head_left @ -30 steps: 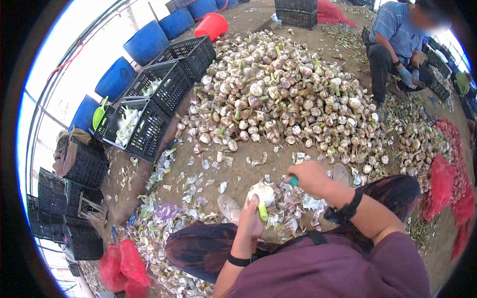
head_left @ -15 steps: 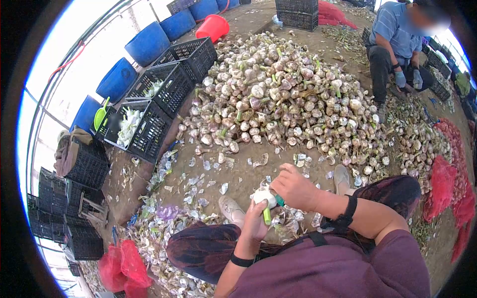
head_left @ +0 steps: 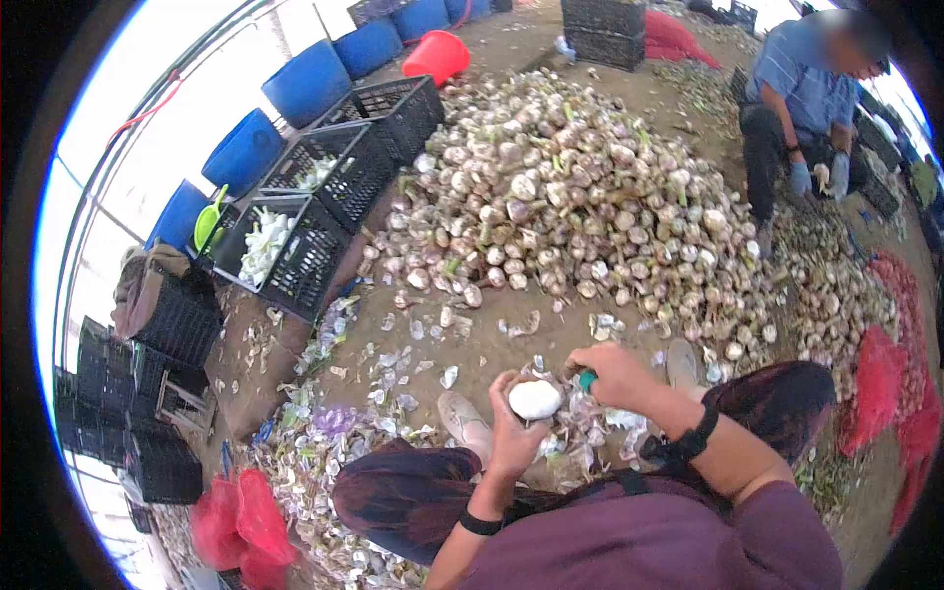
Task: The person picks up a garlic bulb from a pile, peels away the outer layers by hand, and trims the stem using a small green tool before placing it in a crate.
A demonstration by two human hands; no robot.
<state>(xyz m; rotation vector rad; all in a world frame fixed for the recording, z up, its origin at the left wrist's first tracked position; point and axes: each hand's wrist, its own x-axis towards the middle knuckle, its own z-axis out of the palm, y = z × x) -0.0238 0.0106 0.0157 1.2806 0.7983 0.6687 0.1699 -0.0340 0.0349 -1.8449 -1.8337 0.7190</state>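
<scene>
My left hand (head_left: 510, 433) is wrapped round a garlic bulb (head_left: 536, 399), white and smooth, held above the ground between my knees. To its right, my right hand (head_left: 626, 378) is closed on a small green-handled tool (head_left: 588, 381); its working end cannot be made out. The tool and the bulb are a little apart. Beyond both hands lies a large heap of unpeeled garlic (head_left: 580, 206), some bulbs with green stem stubs. Loose garlic skins (head_left: 580, 433) litter the ground under my hands.
Black crates (head_left: 305, 251) stand at the left, the nearest holding white garlic (head_left: 264, 246). Behind them are blue barrels (head_left: 307, 84) and a red bucket (head_left: 436, 59). Red mesh bags (head_left: 870, 388) lie right. A gloved co-worker (head_left: 801, 108) sits at the far right.
The garlic bulb has turned in my left hand, so its green stem no longer shows. My right hand has moved right, away from the bulb, with the green-handled tool. The view has shifted slightly.
</scene>
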